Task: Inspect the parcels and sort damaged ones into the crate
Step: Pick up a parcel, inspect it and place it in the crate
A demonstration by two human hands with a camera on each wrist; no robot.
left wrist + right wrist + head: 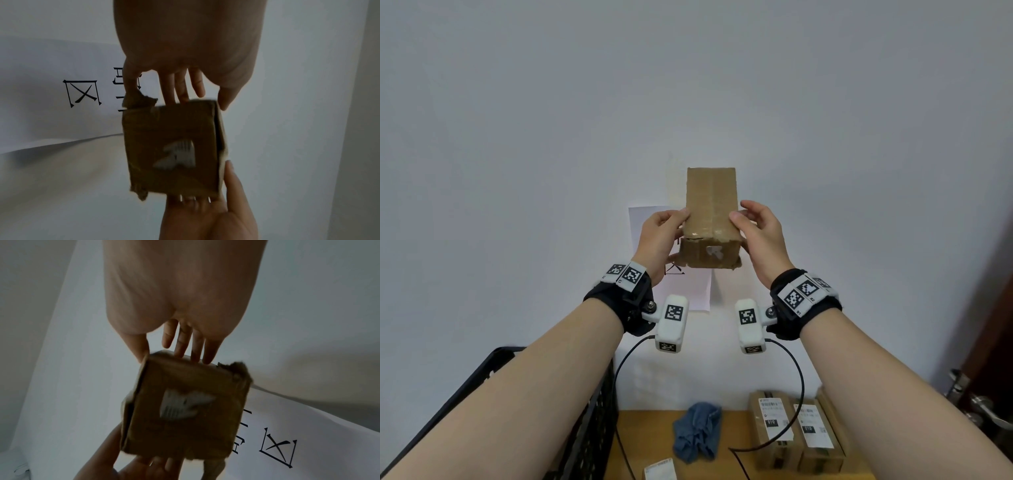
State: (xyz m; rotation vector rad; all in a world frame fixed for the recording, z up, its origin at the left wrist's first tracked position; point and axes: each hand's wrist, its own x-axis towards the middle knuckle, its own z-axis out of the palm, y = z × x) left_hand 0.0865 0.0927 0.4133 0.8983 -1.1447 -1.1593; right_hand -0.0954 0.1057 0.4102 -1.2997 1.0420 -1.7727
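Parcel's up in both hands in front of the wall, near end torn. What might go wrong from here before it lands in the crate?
1. The cardboard parcel has a torn hole in its near end and ragged corners; tilting that end down may spill contents or widen the tear.
2. The left hand and right hand hold it mostly by fingertips at the sides, so it may slip.
3. The black crate sits low on the left; the wrist cable hangs over the labelled parcels and could snag them.

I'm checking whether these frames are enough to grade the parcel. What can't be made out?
- Cardboard parcel: far and under faces hidden in head view; wrist views dark, blurred.
- Crate interior: left forearm covers it.
- Labels on table parcels: too small.
- Wall sheet text: partly behind parcel and left hand.
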